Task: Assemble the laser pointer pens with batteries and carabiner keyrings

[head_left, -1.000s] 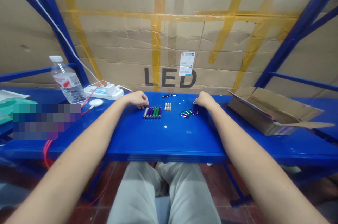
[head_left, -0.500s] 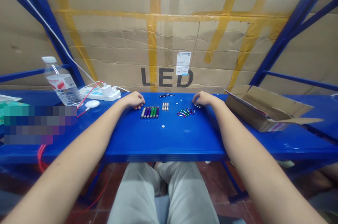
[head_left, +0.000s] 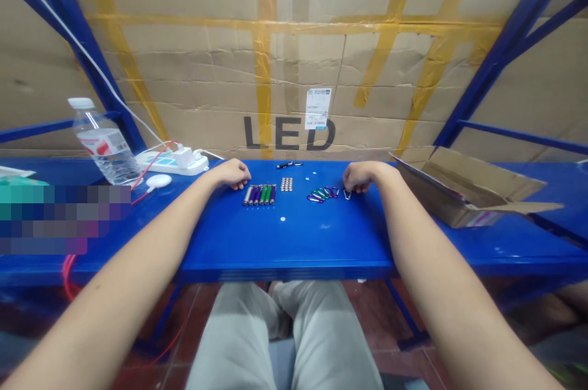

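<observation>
My left hand (head_left: pixel 235 174) rests on the blue table with its fingers curled in, and nothing shows in it. Just right of it lies a row of small flashlights (head_left: pixel 260 195) in silver, purple and green. My right hand (head_left: pixel 359 176) is bent down with its fingertips closed on the top of a silver carabiner (head_left: pixel 347 195). To the left of that, several coloured carabiners (head_left: pixel 323 194) lie side by side in a slanted row. Small round button cells (head_left: pixel 286 184) form a neat block in the middle. Behind them lies a black, pen-like flashlight (head_left: pixel 288 165).
An open cardboard box (head_left: pixel 473 194) stands at the right. On the left are a water bottle (head_left: pixel 103 142), a power strip (head_left: pixel 172 162) with cables, and a white disc-shaped item (head_left: pixel 158 181). Small white discs (head_left: pixel 283 219) lie on the table (head_left: pixel 294 246). Taped cardboard (head_left: pixel 206 84) stands behind.
My right hand has shifted slightly right and turned downward. The silver carabiner has come nearer and swung to point toward me, at the right end of the row. My left hand is nearly still.
</observation>
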{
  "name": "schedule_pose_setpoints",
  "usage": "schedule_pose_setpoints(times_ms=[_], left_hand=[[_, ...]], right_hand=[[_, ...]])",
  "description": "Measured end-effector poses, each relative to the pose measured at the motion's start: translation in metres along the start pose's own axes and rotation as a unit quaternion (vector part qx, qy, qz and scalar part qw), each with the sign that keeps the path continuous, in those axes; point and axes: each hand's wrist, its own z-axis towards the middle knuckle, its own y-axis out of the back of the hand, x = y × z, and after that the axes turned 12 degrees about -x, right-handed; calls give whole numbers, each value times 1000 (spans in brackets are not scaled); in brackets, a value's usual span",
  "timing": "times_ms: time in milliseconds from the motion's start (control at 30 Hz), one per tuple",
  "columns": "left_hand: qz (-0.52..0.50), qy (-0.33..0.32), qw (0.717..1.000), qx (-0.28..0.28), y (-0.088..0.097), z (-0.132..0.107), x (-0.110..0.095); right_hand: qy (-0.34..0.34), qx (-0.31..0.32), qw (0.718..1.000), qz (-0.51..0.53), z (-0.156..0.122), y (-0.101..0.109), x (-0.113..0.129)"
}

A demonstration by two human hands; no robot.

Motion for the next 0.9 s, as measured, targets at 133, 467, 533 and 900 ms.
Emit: schedule_pose_setpoints(times_ms=[133, 467, 533, 900], left_hand=[[-4, 2, 1000, -4, 0, 0, 0], [-19, 2, 1000, -3, -1, 1, 1], [-22, 0, 1000, -5, -1, 1, 2], [-15, 2, 1000, 1, -1, 2, 2]], right_hand=[[2, 8, 1000, -17, -3, 0, 5], [-9, 3, 999, -45, -3, -1, 10], [-8, -1, 999, -46, -4, -1, 11], [-4, -6, 999, -51, -10, 0, 17]])
